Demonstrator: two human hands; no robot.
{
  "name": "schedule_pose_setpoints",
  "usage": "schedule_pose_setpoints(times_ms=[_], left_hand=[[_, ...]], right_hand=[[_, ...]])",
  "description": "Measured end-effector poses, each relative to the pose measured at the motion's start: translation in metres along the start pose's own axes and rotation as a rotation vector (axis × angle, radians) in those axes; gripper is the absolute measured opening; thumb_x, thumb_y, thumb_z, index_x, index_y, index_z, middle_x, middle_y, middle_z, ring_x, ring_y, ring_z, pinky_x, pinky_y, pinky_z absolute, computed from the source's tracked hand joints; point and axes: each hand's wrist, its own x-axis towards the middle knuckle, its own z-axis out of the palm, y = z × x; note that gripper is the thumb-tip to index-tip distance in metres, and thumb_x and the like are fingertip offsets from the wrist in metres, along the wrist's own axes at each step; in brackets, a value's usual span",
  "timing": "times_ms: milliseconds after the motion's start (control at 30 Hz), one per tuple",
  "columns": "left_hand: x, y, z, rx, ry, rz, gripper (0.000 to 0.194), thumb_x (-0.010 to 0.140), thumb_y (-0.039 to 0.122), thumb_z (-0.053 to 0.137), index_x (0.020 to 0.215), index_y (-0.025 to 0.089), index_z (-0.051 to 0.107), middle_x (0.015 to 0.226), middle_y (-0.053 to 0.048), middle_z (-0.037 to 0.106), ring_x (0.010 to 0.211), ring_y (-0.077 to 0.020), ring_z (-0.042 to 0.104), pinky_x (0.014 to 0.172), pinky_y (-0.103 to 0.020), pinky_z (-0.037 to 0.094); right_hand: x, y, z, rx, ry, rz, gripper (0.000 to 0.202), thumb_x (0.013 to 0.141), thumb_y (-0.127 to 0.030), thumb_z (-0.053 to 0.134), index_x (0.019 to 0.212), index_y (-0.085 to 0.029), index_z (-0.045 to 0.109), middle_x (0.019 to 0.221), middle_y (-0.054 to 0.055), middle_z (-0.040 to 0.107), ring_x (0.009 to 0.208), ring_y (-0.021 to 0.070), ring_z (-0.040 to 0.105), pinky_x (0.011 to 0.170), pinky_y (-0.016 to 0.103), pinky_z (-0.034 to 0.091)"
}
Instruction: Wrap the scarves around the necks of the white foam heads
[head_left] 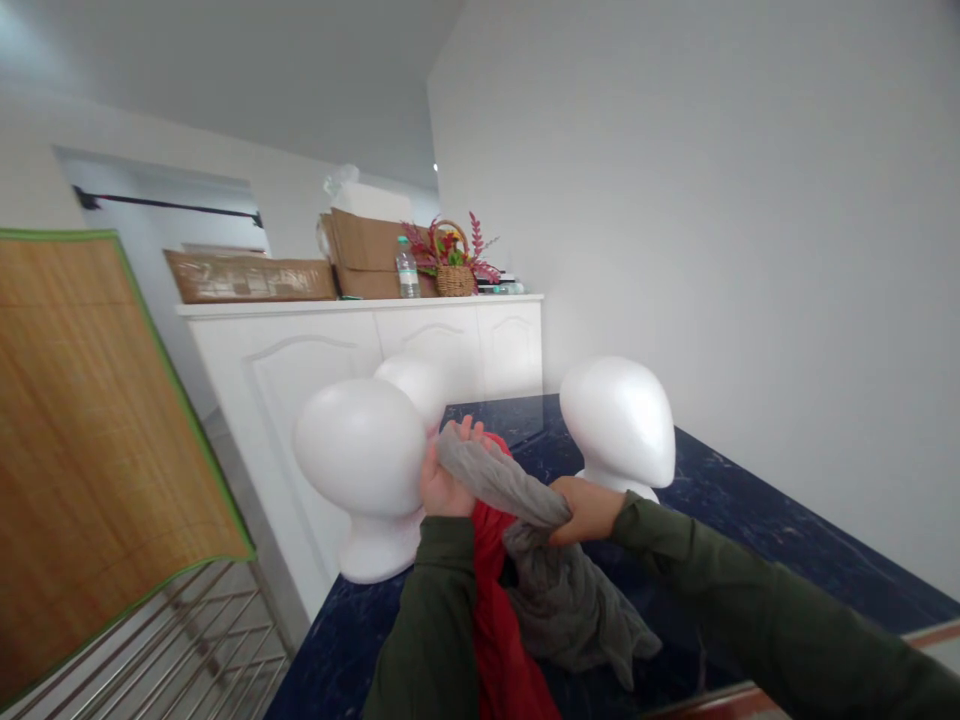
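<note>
A grey cloth (499, 480) stretches between my two hands above the dark blue tabletop. My left hand (448, 482) is palm up with its fingers apart, and the cloth's far end lies across it. My right hand (586, 510) is closed round the cloth further along. Below it the rest of the cloth hangs bunched on the table. A red cloth (499, 600) lies beneath the grey one, beside my left forearm. Two white mannequin heads (364, 450) stand left of my hands, one behind the other, and another white head (619, 420) stands to the right.
The dark blue table (757, 510) meets a wall on the right. Behind it a white cabinet (315, 350) bears cardboard boxes (255, 278), a bottle (407, 270) and a flower basket (454, 278). A metal rack (217, 640) and bamboo mat (97, 450) are at left.
</note>
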Motion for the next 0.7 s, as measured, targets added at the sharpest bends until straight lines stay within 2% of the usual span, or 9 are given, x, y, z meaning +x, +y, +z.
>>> schedule_pose_setpoints(times_ms=[133, 167, 233, 333, 400, 467, 567, 633, 700], left_hand=[[0.004, 0.004, -0.003, 0.038, 0.053, 0.088, 0.034, 0.076, 0.039, 0.043, 0.099, 0.019, 0.058, 0.129, -0.01, 0.041, 0.12, -0.0263, 0.034, 0.098, -0.044, 0.026], [0.004, 0.004, -0.003, 0.055, 0.062, 0.089, 0.033, 0.076, 0.039, 0.044, 0.099, 0.019, 0.057, 0.129, -0.01, 0.041, 0.12, -0.0261, 0.034, 0.098, -0.044, 0.025], [0.004, 0.001, 0.0, 0.085, 0.064, 0.07, 0.032, 0.075, 0.038, 0.046, 0.099, 0.02, 0.057, 0.128, -0.01, 0.042, 0.119, -0.0265, 0.035, 0.098, -0.045, 0.025], [0.002, -0.009, 0.01, 0.126, 0.039, 0.042, 0.032, 0.074, 0.037, 0.049, 0.098, 0.019, 0.057, 0.125, -0.011, 0.045, 0.116, -0.0276, 0.039, 0.097, -0.046, 0.027], [0.0, -0.018, 0.019, 0.173, 0.017, 0.036, 0.032, 0.072, 0.035, 0.051, 0.099, 0.018, 0.056, 0.12, -0.012, 0.049, 0.113, -0.0284, 0.042, 0.095, -0.047, 0.03], [-0.004, -0.027, 0.029, 0.243, -0.007, 0.015, 0.034, 0.07, 0.032, 0.053, 0.101, 0.019, 0.055, 0.116, -0.011, 0.052, 0.109, -0.0292, 0.046, 0.094, -0.047, 0.032], [-0.008, -0.037, 0.05, 0.362, -0.037, 0.019, 0.038, 0.066, 0.024, 0.055, 0.104, 0.02, 0.054, 0.111, -0.009, 0.056, 0.105, -0.0281, 0.049, 0.092, -0.047, 0.034], [-0.009, -0.037, 0.068, 0.412, -0.079, 0.065, 0.044, 0.063, 0.021, 0.055, 0.107, 0.02, 0.052, 0.11, -0.009, 0.057, 0.105, -0.0267, 0.049, 0.092, -0.044, 0.036], [-0.004, -0.034, 0.091, 0.439, -0.145, 0.126, 0.048, 0.061, 0.019, 0.054, 0.109, 0.02, 0.052, 0.109, -0.008, 0.058, 0.107, -0.0247, 0.048, 0.092, -0.04, 0.037]], right_hand=[[-0.056, -0.002, -0.027, 0.32, -0.3, -0.046, 0.035, 0.06, -0.03, 0.064, 0.09, -0.012, 0.064, 0.085, 0.004, 0.063, 0.076, 0.0177, 0.057, 0.067, 0.024, 0.044], [-0.073, -0.005, -0.034, 0.407, -0.338, -0.063, 0.039, 0.061, -0.033, 0.064, 0.093, -0.011, 0.062, 0.09, 0.005, 0.062, 0.079, 0.0183, 0.056, 0.07, 0.025, 0.044], [-0.105, -0.01, -0.047, 0.531, -0.319, -0.089, 0.04, 0.062, -0.037, 0.064, 0.09, -0.008, 0.062, 0.089, 0.008, 0.062, 0.082, 0.0199, 0.056, 0.075, 0.029, 0.043], [-0.15, -0.012, -0.069, 0.708, -0.214, -0.053, 0.034, 0.062, -0.042, 0.064, 0.072, -0.01, 0.06, 0.061, 0.004, 0.06, 0.067, 0.017, 0.058, 0.077, 0.033, 0.043], [-0.177, -0.008, -0.085, 0.826, -0.151, 0.063, 0.036, 0.059, -0.046, 0.065, 0.072, -0.013, 0.057, 0.043, -0.003, 0.05, 0.046, 0.0111, 0.051, 0.066, 0.031, 0.045], [-0.202, -0.002, -0.104, 0.876, -0.1, 0.187, 0.043, 0.053, -0.045, 0.069, 0.081, -0.015, 0.056, 0.041, -0.007, 0.046, 0.034, 0.0059, 0.042, 0.049, 0.022, 0.041], [-0.233, 0.004, -0.138, 0.783, -0.042, 0.275, 0.047, 0.044, -0.036, 0.072, 0.082, -0.014, 0.058, 0.048, -0.005, 0.052, 0.035, 0.0029, 0.039, 0.037, 0.014, 0.026], [-0.244, 0.002, -0.163, 0.721, 0.127, 0.312, 0.037, 0.048, -0.036, 0.069, 0.077, -0.014, 0.06, 0.052, -0.002, 0.055, 0.038, 0.0044, 0.043, 0.036, 0.014, 0.025], [-0.243, -0.004, -0.189, 0.703, 0.46, 0.324, 0.024, 0.063, -0.036, 0.059, 0.072, -0.014, 0.06, 0.054, 0.0, 0.057, 0.038, 0.0064, 0.046, 0.037, 0.016, 0.031]])
